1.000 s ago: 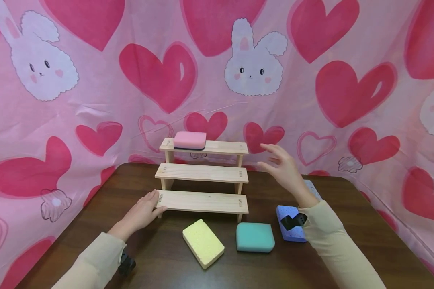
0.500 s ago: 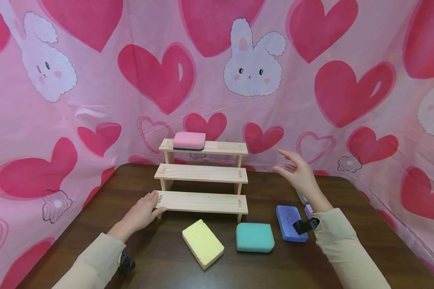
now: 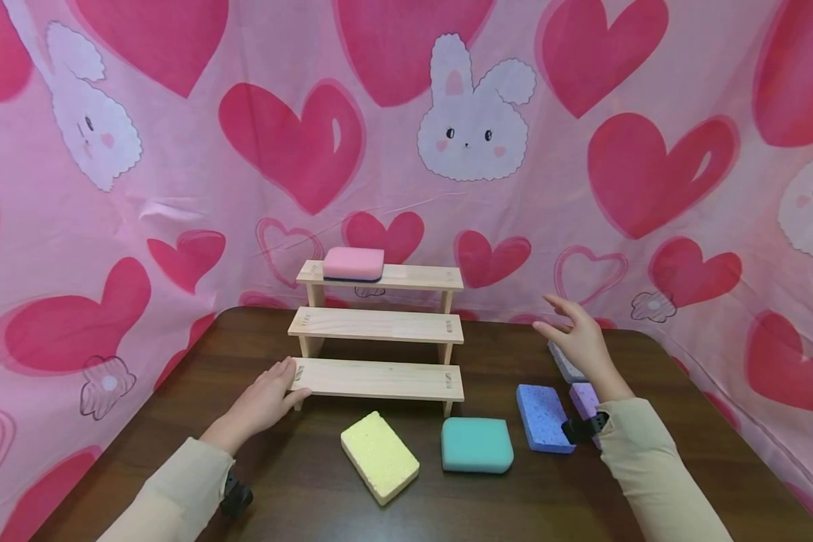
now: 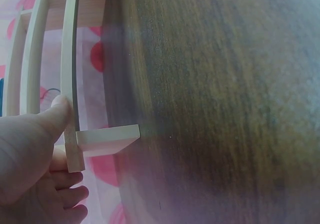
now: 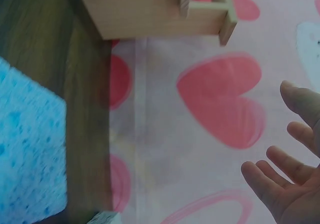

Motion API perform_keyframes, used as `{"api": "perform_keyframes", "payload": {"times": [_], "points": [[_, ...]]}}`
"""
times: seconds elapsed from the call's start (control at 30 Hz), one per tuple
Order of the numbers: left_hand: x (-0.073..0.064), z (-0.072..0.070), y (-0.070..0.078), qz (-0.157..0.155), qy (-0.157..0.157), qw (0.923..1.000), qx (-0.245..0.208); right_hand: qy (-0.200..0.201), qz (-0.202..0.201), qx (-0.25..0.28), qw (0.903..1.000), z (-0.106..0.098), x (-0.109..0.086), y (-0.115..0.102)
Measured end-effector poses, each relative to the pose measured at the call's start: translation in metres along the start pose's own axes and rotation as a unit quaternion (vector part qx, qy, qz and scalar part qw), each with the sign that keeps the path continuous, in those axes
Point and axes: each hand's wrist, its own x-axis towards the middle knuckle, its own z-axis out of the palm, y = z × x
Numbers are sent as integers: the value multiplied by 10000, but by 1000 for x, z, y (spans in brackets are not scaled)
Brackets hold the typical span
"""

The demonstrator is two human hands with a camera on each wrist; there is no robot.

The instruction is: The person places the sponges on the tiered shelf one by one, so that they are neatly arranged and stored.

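Right hand: While its thumb and fingers stand wide apart, the right hand holds nothing and hangs above the table, right of the wooden stand.
Left hand: the left hand grips the left end of the lowest shelf, thumb at the front edge, fingers at the end.
Gray sponge: the gray sponge appears nearest the right hand, beneath it and partly covered; its long axis slants from far left to near right.
Purple sponge: the purple sponge lies closer to the person, half behind the right wrist; whether it touches the gray one, I cannot tell.
Blue sponge: the blue sponge lies flat, left of the purple one, long axis pointing mostly away from the person.
Deciding relation: these three sit below the right hand, the nearer one, so reaching them likely means going down.
Farther off: the teal sponge lies crosswise, the yellow sponge diagonally; the pink sponge rests on the top shelf.
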Motion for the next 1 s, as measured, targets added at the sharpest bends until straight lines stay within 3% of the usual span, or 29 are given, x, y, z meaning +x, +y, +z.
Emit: {"api": "perform_keyframes", "payload": {"times": [0.27,0.5,1.0], "points": [[-1,0,0,49,35,10000,-9,-47,474,-29,9989,-5,-5,22],[-2,0,0,21,9,10000,-56,75,643,-213,9977,-8,-7,43],[-1,0,-1,2,-12,10000,-62,-312,1544,-327,9870,-13,-12,71]]}}
